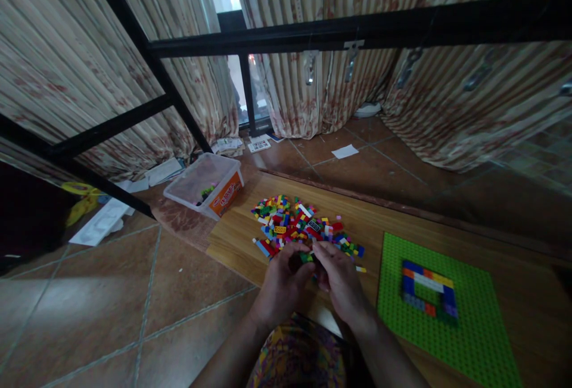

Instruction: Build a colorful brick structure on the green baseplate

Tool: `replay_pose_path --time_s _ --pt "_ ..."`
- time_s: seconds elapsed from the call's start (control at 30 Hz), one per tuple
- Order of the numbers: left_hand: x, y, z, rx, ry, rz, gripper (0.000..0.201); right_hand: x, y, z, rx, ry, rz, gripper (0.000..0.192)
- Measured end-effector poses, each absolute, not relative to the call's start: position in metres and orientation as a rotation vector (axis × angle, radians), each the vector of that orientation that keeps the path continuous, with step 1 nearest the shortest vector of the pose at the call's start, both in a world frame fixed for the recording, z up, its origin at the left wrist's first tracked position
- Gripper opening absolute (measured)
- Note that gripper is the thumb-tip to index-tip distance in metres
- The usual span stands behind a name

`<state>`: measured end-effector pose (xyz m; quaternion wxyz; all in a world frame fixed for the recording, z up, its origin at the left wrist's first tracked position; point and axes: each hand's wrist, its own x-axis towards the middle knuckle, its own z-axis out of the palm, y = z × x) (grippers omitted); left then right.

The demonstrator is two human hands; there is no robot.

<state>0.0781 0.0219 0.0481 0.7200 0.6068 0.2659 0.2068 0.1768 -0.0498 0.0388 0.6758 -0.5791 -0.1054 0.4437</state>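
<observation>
My left hand (286,278) and my right hand (337,272) meet at the near edge of a pile of toy bricks (290,221). Between their fingertips are small green toy bricks (306,257), partly hidden by the fingers. Both hands are closed, the left thumb and fingers curled around the bricks, the right fingers pinching from the other side. To the right lies a green baseplate (478,328). On it stands a rectangular frame of colored bricks (431,309) in blue, orange, white, yellow and purple.
A clear plastic box (203,164) with an orange label and a few bricks inside stands at the left end of the wooden table (232,239). Black metal bars (286,36) cross above, before striped curtains (313,96). Papers (345,151) lie on the tiled floor.
</observation>
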Motion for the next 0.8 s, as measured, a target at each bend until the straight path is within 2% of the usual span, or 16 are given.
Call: replay_pose_path --time_s 0.2,0.37,0.7,0.8 --pt "0.078 0.021 0.049 1.549 0.73 0.516 0.016 0.169 -0.047 0.036 -1.483 -0.411 0.764 0.035" --pt "0.082 0.013 0.048 1.62 0.835 0.558 0.01 0.16 -0.044 0.029 -1.511 -0.351 0.673 0.033" --pt "0.087 0.019 0.041 1.564 0.797 0.603 0.011 0.159 -0.039 0.024 -1.443 -0.204 0.675 0.028" --pt "0.086 0.021 0.04 1.56 0.801 0.575 0.013 0.163 -0.038 0.023 -1.407 -0.11 0.765 0.034"
